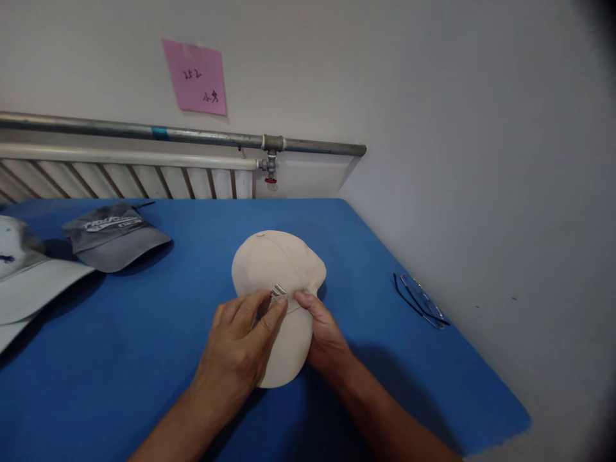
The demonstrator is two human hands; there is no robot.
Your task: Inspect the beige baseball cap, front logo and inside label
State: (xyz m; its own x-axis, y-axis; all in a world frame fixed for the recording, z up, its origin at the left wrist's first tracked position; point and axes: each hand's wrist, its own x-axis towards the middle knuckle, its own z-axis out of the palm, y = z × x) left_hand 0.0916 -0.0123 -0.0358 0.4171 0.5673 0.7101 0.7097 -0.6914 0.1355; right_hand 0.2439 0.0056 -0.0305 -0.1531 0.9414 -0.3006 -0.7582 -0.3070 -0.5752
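- A cream fabric baseball cap (267,264) sits in both hands over the flat blue counter (163,346).
- Left hand (238,346): fingers pinch the cap's small silver front emblem (278,291).
- Right hand (328,333): fingers grasp the cap's right side.

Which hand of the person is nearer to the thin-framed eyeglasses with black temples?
Right. The right hand holds the right side of the cream baseball cap, left of the eyeglasses; the left hand is farther left, touching the cap's silvery emblem.

Cream cap (264,263), silvery emblem (278,292) — solid blue table (168,333), faded grey cap (128,248) with white lettering (113,222), pink note (196,80).
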